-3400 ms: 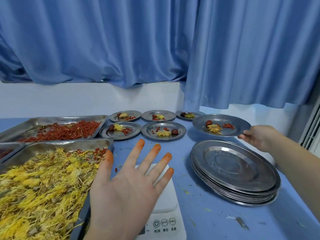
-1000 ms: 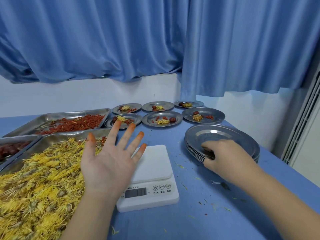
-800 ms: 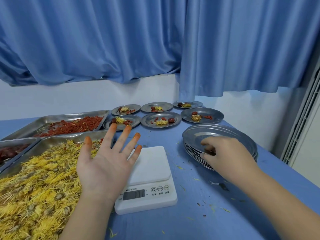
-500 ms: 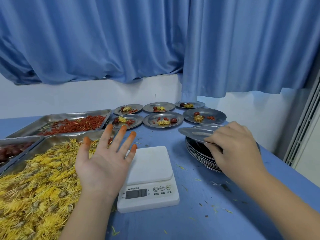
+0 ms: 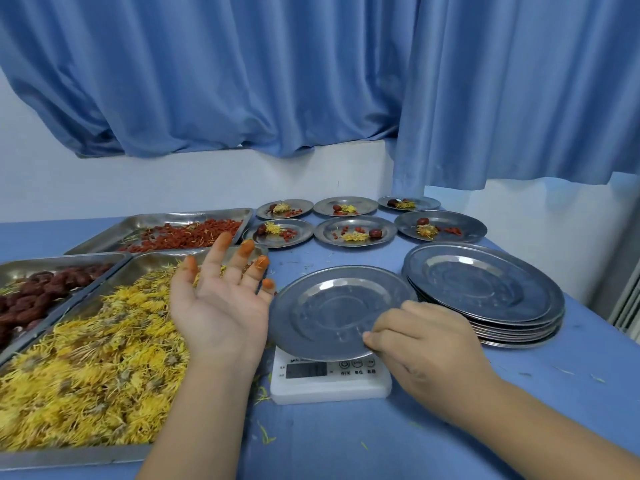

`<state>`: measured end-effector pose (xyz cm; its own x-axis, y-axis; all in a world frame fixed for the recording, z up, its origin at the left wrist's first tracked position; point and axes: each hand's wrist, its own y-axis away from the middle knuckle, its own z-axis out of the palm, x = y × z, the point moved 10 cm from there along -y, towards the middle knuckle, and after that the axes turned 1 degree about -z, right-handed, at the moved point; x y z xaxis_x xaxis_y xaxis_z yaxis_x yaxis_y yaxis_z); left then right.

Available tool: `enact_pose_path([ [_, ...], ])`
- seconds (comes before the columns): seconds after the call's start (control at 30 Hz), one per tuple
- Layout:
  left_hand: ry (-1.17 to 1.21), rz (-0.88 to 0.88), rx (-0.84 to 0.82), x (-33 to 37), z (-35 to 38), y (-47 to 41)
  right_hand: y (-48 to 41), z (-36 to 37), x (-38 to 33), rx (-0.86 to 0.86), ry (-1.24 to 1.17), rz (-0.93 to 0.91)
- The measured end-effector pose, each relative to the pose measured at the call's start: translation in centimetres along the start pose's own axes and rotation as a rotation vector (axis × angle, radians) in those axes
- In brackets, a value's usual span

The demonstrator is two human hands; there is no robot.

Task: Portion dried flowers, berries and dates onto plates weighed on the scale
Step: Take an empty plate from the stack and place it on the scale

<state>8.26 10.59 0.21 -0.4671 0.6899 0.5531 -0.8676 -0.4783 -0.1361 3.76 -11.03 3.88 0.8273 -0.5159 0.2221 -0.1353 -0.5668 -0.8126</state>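
Observation:
An empty steel plate [image 5: 329, 308] lies over the white scale [image 5: 329, 375], hiding most of its platform. My right hand [image 5: 420, 344] pinches the plate's near right rim. My left hand [image 5: 221, 299] hovers palm up with spread, orange-stained fingers, between the plate and the tray of yellow dried flowers [image 5: 86, 358]. Behind that tray stand a tray of red berries [image 5: 183, 233] and, at the far left, a tray of dark dates [image 5: 38, 292]. A stack of empty plates [image 5: 485, 292] sits right of the scale.
Several filled small plates [image 5: 353, 232] stand in two rows at the back of the blue table [image 5: 381, 438]. Blue curtains hang behind, above a white wall. Loose petals are scattered on the cloth. The table's right edge runs close to the plate stack.
My right hand lifted the top plate off the stack and carried it left onto the scale. My left hand stayed hovering open beside the scale.

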Motion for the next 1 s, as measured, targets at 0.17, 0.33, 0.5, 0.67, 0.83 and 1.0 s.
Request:
enact_pose_path([
  [0.17,-0.004,-0.025,-0.018,-0.2,0.0,0.0,0.2,1.2,0.7,-0.046,0.001,0.065],
  [0.33,-0.010,-0.036,-0.018,-0.3,0.0,0.0,0.8,2.9,2.5,-0.243,-0.080,0.292],
  [0.5,-0.025,-0.041,-0.029,-0.5,0.0,-0.1,1.8,3.7,3.8,-0.346,-0.215,0.431],
  [0.67,-0.050,-0.047,-0.034,-0.7,0.1,-0.1,1.9,4.5,4.4,-0.358,-0.223,0.506],
  [0.83,-0.065,-0.043,-0.033,-0.7,0.1,0.0,2.0,4.7,4.6,-0.369,-0.437,0.496],
  [1.0,-0.083,-0.029,-0.023,-0.5,0.1,0.1,2.1,4.2,4.1,-0.424,-0.515,0.416],
])
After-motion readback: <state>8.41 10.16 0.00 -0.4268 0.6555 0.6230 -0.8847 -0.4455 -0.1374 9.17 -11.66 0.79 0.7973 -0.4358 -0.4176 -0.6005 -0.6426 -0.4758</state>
